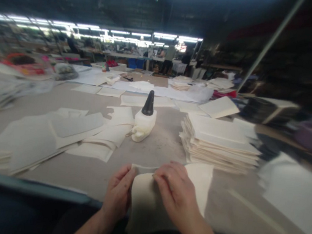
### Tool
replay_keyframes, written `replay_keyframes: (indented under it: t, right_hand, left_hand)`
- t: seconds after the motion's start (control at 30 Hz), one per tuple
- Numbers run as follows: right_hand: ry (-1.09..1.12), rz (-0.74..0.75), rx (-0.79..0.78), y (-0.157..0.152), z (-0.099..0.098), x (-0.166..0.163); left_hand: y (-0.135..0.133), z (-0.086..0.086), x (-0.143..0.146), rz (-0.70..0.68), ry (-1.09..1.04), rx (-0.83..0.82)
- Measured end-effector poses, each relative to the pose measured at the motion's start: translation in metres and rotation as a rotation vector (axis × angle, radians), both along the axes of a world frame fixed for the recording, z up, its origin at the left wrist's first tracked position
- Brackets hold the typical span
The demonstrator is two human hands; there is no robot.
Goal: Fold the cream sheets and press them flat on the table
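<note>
Cream fabric piece (144, 203) (top edge folded over) is pinched by left hand (118, 194) and right hand (177, 192).

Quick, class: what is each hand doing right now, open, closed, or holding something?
Left hand: closed, pinching the left edge of the cream fabric piece.
Right hand: fingers curled, gripping the same fabric piece at its top edge.

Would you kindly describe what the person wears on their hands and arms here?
Both the left hand and the right hand are bare, with no gloves, and I see no rings. The forearms are uncovered as far as the frame shows; no sleeve, watch or bracelet is clearly visible.
</note>
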State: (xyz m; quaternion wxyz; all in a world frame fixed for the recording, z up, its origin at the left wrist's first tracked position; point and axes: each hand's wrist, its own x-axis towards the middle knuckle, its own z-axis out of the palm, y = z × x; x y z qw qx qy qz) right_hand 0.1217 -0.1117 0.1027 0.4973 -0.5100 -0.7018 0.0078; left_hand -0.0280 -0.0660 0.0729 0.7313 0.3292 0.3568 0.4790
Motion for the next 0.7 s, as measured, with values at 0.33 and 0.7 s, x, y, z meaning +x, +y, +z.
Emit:
replay_keyframes:
  t: [0.33,0.7]
  right_hand:
    - [0.0,-0.072,0.043,0.002,-0.004,-0.001]
    - [0.105,0.041,-0.122,-0.011,0.024,0.018]
  left_hand:
    - [-0.002,-0.004,0.0,-0.035,-0.027,0.049]
    - [0.004,-0.006,0.001,0.004,0.041,0.054]
